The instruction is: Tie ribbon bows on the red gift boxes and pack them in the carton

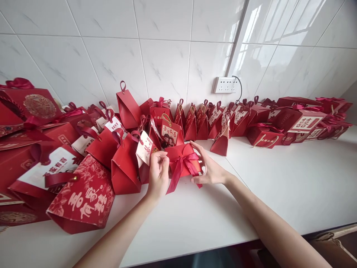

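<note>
A small red gift box [181, 152] with a crimson ribbon bow [184, 160] sits between my two hands over the white counter, the ribbon tails hanging down its front. My right hand [209, 165] grips the box's right side, thumb low and fingers along the top edge. At the left edge of the box, my left hand [159, 175] is closed, fingers curled; what lies inside the curl is partly hidden. Just left of that hand stands a white-and-red box [144, 149] with a ribbon loop. Behind the bow box is a red box with a picture card [169, 134].
Red gift boxes crowd the left, among them a large patterned one [83, 197]. A row of pointed boxes [202, 121] runs along the tiled wall toward stacked boxes [301, 121] at right. A power strip [224, 85] hangs above. The white counter [292, 178] ends at a front edge.
</note>
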The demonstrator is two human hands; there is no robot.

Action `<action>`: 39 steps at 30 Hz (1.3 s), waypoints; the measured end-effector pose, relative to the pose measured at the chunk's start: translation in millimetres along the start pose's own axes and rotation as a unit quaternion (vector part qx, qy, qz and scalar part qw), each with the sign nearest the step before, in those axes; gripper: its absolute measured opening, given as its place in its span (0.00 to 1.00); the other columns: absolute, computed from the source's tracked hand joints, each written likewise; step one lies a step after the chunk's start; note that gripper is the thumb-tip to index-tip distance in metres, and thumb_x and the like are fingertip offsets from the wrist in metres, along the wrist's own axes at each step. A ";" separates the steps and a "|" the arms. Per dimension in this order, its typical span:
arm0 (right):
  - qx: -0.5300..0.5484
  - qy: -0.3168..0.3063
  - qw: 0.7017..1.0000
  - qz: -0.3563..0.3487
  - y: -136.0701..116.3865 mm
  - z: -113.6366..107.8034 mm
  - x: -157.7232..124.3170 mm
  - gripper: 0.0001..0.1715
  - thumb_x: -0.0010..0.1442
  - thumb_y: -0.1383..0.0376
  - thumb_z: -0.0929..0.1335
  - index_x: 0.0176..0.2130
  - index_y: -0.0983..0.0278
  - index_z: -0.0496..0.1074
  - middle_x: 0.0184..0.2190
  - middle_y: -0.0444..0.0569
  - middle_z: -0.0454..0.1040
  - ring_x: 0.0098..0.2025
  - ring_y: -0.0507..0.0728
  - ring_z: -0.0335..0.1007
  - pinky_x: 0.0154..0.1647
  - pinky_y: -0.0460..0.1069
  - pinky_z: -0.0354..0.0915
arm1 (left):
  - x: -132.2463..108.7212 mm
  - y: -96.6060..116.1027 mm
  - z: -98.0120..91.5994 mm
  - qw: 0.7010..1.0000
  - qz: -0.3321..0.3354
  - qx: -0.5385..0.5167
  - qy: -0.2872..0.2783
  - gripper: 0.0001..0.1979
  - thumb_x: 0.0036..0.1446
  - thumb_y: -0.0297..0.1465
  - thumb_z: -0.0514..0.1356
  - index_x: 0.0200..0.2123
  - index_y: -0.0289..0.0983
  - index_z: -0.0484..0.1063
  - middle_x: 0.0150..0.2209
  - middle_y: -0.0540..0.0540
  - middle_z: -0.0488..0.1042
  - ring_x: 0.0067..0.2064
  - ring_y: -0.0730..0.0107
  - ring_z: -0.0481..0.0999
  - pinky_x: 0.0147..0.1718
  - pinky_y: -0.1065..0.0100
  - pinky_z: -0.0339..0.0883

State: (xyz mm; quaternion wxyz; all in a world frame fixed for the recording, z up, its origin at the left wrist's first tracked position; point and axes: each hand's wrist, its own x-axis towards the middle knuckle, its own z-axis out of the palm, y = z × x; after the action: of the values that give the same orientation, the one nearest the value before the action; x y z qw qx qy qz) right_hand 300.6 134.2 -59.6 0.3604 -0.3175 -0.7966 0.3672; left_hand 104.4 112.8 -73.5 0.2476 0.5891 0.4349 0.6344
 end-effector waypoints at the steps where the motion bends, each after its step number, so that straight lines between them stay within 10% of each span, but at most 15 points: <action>1: -0.016 -0.003 1.000 0.002 1.4 -0.3 -0.3 0.61 0.44 0.66 0.74 0.65 0.57 0.37 0.54 0.57 0.62 0.52 0.62 0.65 0.48 0.57 0.67 | 0.3 0.4 0.3 1.000 -0.005 -0.005 0.005 0.11 0.59 0.40 0.53 0.38 0.39 0.63 0.34 0.47 0.66 0.37 0.71 0.70 0.36 0.69 0.67; 14: -0.142 0.122 0.978 -0.088 8.3 1.4 0.3 0.52 0.43 0.69 0.71 0.62 0.55 0.48 0.58 0.56 0.57 0.40 0.57 0.67 0.40 0.56 0.70 | 0.3 4.4 0.1 0.994 -0.045 -0.095 -0.010 0.13 0.54 0.40 0.59 0.38 0.41 0.62 0.32 0.50 0.67 0.32 0.73 0.72 0.33 0.69 0.69; 21: -0.201 0.196 0.941 -0.188 7.5 4.8 -0.1 0.50 0.46 0.67 0.72 0.62 0.54 0.48 0.60 0.60 0.54 0.50 0.63 0.65 0.37 0.54 0.71 | 1.4 11.7 2.8 0.994 -0.050 -0.089 -0.030 0.13 0.53 0.40 0.59 0.38 0.39 0.66 0.33 0.48 0.73 0.35 0.70 0.75 0.34 0.68 0.70; 28: -0.239 0.188 0.936 -0.179 8.8 8.9 1.5 0.49 0.47 0.66 0.72 0.62 0.54 0.47 0.59 0.60 0.54 0.44 0.61 0.67 0.33 0.54 0.70 | -1.9 11.5 -0.6 0.991 0.128 0.023 0.015 0.07 0.58 0.35 0.57 0.31 0.39 0.65 0.30 0.49 0.66 0.32 0.73 0.70 0.31 0.71 0.68; 34: -0.234 0.193 0.937 -0.173 11.8 16.1 2.3 0.51 0.48 0.66 0.72 0.63 0.54 0.45 0.60 0.62 0.53 0.43 0.61 0.68 0.31 0.53 0.70 | -7.6 13.4 -3.5 0.931 0.331 0.151 -0.029 0.02 0.54 0.29 0.61 0.31 0.40 0.70 0.30 0.50 0.62 0.31 0.73 0.68 0.29 0.70 0.66; 39: -0.231 0.201 0.935 -0.181 10.2 18.3 2.0 0.49 0.50 0.62 0.73 0.63 0.54 0.46 0.59 0.63 0.53 0.42 0.60 0.68 0.30 0.53 0.71 | -8.0 12.0 -3.3 0.911 0.377 0.166 -0.034 0.04 0.52 0.27 0.64 0.31 0.41 0.72 0.29 0.51 0.60 0.30 0.74 0.66 0.27 0.71 0.62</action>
State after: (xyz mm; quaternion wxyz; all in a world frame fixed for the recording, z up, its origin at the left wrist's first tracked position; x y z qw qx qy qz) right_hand 287.1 134.6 -75.8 0.4903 -0.3094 -0.8142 0.0300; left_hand 105.1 99.3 -67.3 -0.0970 0.7631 0.2711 0.5787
